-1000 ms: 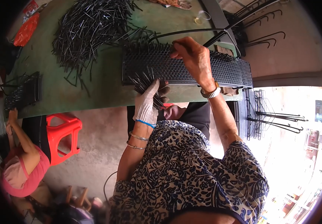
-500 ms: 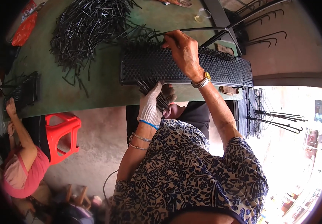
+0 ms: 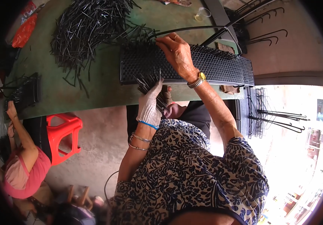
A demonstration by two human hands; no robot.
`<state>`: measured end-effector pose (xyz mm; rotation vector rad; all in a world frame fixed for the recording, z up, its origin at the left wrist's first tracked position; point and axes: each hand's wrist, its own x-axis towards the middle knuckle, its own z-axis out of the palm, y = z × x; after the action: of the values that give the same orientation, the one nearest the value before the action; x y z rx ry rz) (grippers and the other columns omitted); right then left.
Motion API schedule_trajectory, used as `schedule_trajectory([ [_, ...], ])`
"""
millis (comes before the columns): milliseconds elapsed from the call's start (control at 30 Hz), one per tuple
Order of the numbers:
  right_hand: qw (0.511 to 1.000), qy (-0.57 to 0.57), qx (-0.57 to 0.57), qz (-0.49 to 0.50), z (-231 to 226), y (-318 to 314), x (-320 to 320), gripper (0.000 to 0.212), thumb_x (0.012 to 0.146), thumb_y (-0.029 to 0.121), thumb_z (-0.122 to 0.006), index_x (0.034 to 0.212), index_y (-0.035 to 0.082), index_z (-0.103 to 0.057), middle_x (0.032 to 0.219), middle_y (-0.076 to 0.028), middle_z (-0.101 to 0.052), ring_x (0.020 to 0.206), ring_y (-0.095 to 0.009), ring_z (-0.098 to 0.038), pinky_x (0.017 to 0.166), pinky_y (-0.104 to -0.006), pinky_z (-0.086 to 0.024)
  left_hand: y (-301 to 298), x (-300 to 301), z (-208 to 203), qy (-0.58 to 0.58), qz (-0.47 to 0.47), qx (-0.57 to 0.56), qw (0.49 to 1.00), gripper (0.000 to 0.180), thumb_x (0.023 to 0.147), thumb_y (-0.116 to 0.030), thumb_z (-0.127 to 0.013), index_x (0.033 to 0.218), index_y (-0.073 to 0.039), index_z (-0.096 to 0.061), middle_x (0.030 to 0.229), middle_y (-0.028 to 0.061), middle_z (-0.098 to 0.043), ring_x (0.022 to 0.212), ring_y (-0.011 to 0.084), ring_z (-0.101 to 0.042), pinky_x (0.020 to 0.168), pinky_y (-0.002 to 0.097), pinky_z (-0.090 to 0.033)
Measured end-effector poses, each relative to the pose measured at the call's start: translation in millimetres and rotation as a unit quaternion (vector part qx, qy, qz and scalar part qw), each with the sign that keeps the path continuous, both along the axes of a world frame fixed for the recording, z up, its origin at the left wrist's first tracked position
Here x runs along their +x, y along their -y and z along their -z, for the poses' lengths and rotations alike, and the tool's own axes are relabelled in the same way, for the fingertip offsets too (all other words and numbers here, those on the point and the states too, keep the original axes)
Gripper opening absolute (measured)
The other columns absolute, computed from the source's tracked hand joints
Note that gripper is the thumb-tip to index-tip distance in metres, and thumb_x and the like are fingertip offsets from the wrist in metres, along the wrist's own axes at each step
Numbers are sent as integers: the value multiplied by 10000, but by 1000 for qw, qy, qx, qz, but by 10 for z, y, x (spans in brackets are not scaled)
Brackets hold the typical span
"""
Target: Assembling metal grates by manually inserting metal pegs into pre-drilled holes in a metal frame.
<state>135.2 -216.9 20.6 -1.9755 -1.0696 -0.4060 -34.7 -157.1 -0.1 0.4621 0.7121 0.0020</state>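
A long black perforated panel [image 3: 221, 69] lies along the table's near edge, with many short black sticks standing along its far side. Over its middle, my bare right hand [image 3: 178, 56] has thumb and fingers pinched together at that far row; anything between the fingertips is too small to make out. My left hand [image 3: 150, 107], in a white glove, is closed around a bundle of thin black sticks [image 3: 146, 83] just at the panel's near edge. Bare fingertips stick out of the glove beside the bundle. A curved black rod [image 3: 191, 29] arches behind the panel.
A big heap of black sticks [image 3: 88, 33] covers the green table [image 3: 107, 88] at the back left. A clear cup [image 3: 202, 15] stands far right. Left are a red stool [image 3: 66, 137] and a co-worker in pink [image 3: 30, 172]. Hooked black racks [image 3: 277, 116] stand at right.
My right hand has shifted left along the panel's far row, fingers drawn together. The left hand with its bundle has barely moved.
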Motion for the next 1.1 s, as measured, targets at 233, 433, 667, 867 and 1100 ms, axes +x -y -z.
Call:
schedule_trajectory([
  [233,998,-17,-60,16,-114,-3,15,119,826,100,-688,943,82,-702,857,-84,-625,743,-259,-631,634,-336,-495,-31,22,-95,13,9,-1,1000,216,965,-218,-579,1099,-52,-608,875,108,-669,675,170,-645,575,294,-549],
  [433,998,22,-53,-4,-1,-86,32,110,821,96,-687,928,79,-702,865,-95,-627,746,-297,-633,641,-356,-505,-44,30,-12,31,13,-16,999,182,960,-220,-585,1056,-71,-631,892,109,-675,725,199,-662,621,329,-568],
  [667,999,26,11,25,94,-103,-35,124,828,54,-663,951,49,-657,891,-109,-629,785,-318,-634,673,-381,-519,-54,-18,10,47,2,-32,998,191,959,-224,-589,1055,-66,-636,889,96,-670,738,186,-654,608,313,-551],
  [867,994,68,27,86,11,-129,-34,130,816,63,-678,944,82,-663,823,-91,-605,693,-307,-616,617,-374,-506,-72,-24,-49,55,0,-14,998,212,947,-213,-607,1068,-40,-625,812,79,-656,624,146,-610,531,267,-507],
  [1100,984,117,-20,130,-49,42,-149,130,770,159,-745,893,115,-741,810,-55,-616,720,-230,-618,647,-348,-498,-75,-7,-36,61,-1,-11,998,245,918,-211,-646,1073,-22,-635,795,99,-676,561,151,-610,479,261,-493],
])
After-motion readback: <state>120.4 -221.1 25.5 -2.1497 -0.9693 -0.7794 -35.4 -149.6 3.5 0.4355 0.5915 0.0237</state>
